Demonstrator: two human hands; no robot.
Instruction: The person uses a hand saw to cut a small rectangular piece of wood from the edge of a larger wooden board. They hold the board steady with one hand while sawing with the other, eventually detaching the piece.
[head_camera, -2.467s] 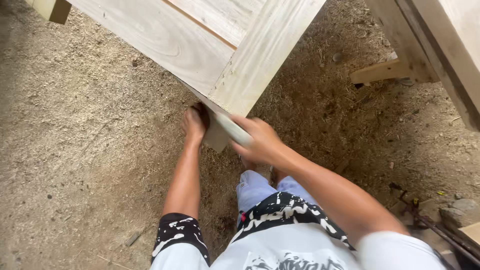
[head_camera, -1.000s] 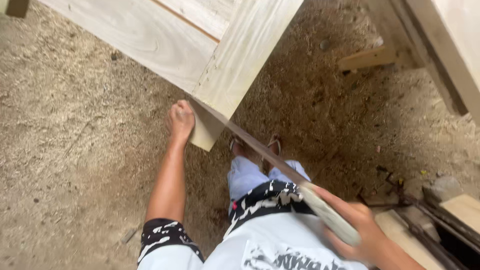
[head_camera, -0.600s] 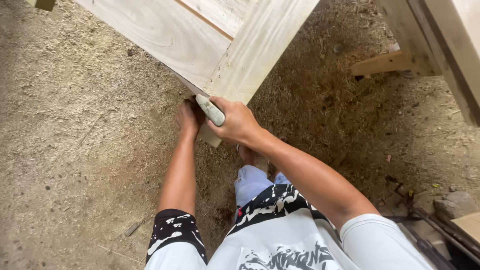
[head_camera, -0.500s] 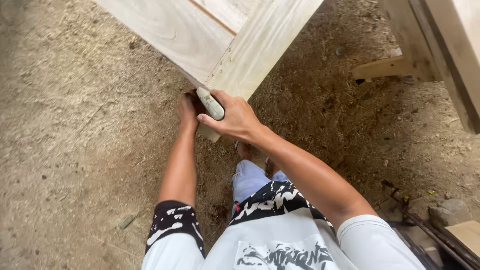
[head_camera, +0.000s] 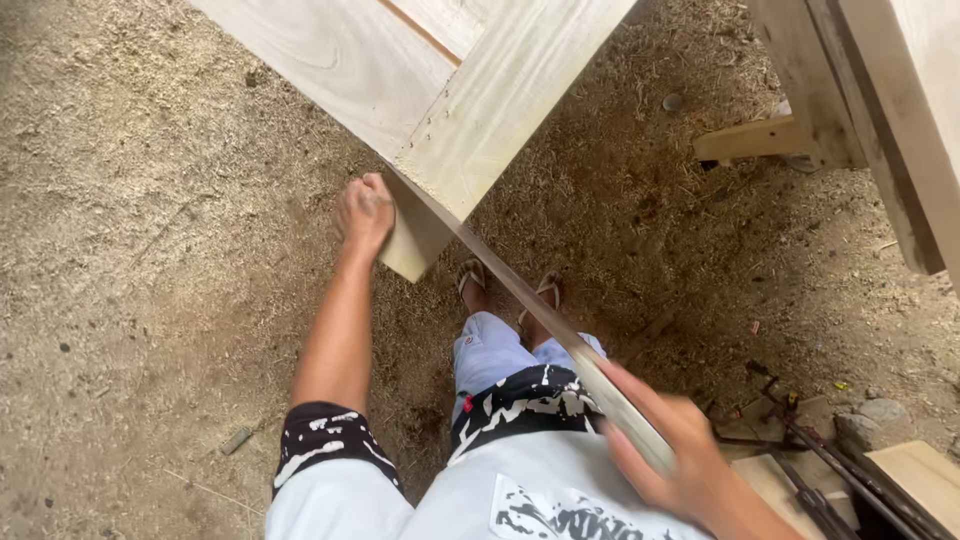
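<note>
**Hand saw drawn back along the corner of a pale wooden panel**

At far left, only ground (head_camera: 130, 250), covered with sawdust and fine wood shavings. A little to the right, near the lower edge, a small dark scrap (head_camera: 237, 440) on the dust.

Next, the left hand (head_camera: 364, 212), at the end of a straight bare arm, pressed against the short protruding wooden end piece (head_camera: 412, 238) under the panel corner. Fingers curled, closed around the left edge of that piece, gripping it.

Above and to the right, the large pale wooden panel (head_camera: 330, 60) with its wide frame board (head_camera: 500, 110), tilted across the top of the view. Touching the lower edge of the frame board, the thin blade of the hand saw (head_camera: 520, 295), running diagonally down to the right, over two feet in sandals (head_camera: 510, 290) and light trousers (head_camera: 495, 350).

Further right and low, the right hand (head_camera: 665, 455), slightly blurred, wrapped fully around the pale saw handle (head_camera: 630, 420), well apart from the panel.

At right, another wooden structure (head_camera: 860, 110) with a short crosspiece (head_camera: 750, 140). In the lower right corner, dark metal rods (head_camera: 820, 450), a stone (head_camera: 865, 425) and a wooden board (head_camera: 915, 475) on the ground.
</note>
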